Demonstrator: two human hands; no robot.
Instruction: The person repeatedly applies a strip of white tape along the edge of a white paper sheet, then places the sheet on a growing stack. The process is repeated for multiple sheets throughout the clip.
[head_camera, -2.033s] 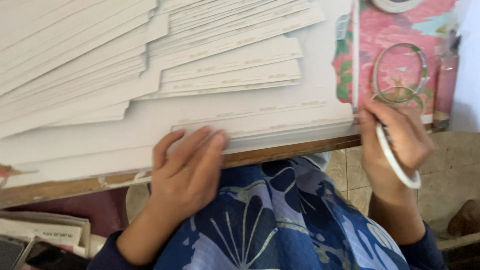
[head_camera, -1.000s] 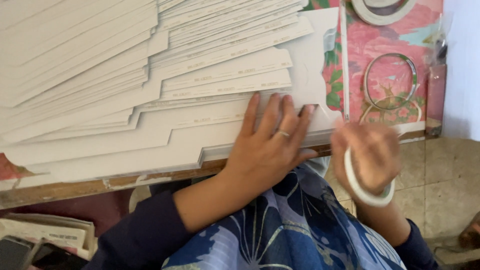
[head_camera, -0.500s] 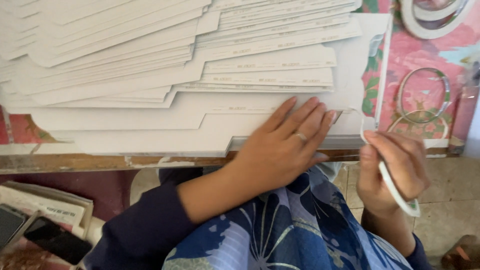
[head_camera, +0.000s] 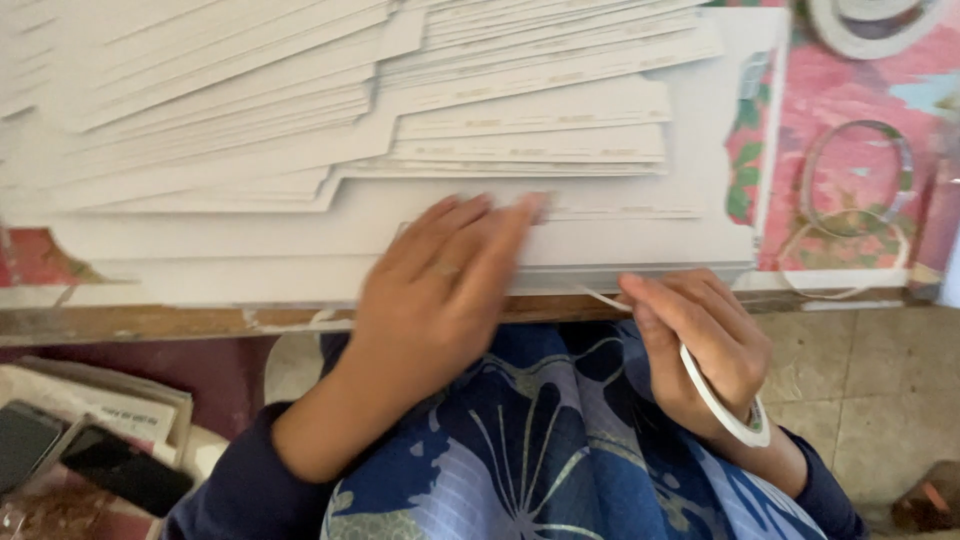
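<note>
Left hand (head_camera: 440, 285) spread flat on white card sheets (head_camera: 400, 130), right hand (head_camera: 700, 340) pinching tape roll (head_camera: 725, 405) just beside, worn wooden table edge (head_camera: 150, 322) below the left hand, tiled floor (head_camera: 880, 390) under the right hand.

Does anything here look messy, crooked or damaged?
Nothing looks spilled or torn. The white card sheets lie fanned in slanted, overlapping stacks rather than squared up. The wooden table edge is chipped and worn. The left hand is blurred on the cards; the right hand holds a narrow tape roll.
</note>
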